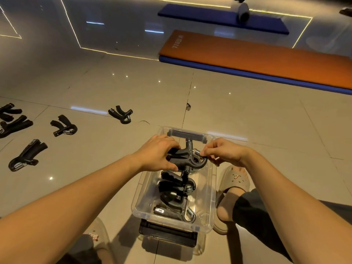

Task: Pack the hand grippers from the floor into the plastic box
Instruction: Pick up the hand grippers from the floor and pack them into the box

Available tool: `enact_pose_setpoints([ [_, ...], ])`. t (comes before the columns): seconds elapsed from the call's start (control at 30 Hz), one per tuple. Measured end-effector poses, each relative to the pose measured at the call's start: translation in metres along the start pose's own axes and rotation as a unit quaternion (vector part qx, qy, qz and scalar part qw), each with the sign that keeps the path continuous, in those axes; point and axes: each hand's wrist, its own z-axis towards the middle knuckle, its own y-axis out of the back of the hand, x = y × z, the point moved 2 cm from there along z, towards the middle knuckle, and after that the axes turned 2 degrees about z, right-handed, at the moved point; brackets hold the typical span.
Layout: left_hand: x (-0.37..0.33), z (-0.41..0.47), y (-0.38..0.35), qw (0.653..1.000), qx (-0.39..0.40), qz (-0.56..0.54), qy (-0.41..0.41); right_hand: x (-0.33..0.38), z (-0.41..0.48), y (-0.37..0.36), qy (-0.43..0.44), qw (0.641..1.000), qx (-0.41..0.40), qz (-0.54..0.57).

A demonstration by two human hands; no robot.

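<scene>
A clear plastic box (212, 187) stands on the floor between my feet. Several black hand grippers (177, 195) lie inside it in a row. Over the box's far end I hold one more black hand gripper (185, 156). My left hand (159, 152) wraps its handles. My right hand (222, 152) pinches its spring end with the fingertips. More hand grippers lie on the tiles to the left: one (122, 113) nearest the box, another (63, 126), a third (26, 156), and others (11, 121) at the frame's edge.
A dark lid or tray (167, 236) sits under the box's near end. My sandalled right foot (233, 195) is against the box's right side, my left foot (95, 239) at the lower left. An orange mat (257, 58) and a blue mat (219, 18) lie further off.
</scene>
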Motion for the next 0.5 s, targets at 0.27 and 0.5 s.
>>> enact_pose_setpoints([
  [0.27,0.008,-0.008,-0.025,1.000,0.013,0.013,0.017,-0.021,0.014,0.010,0.046,0.932,-0.284,-0.222],
  [0.5,0.000,-0.015,-0.065,0.993,0.118,0.021,-0.008,-0.056,0.024,-0.003,0.042,0.895,-0.236,-0.376],
])
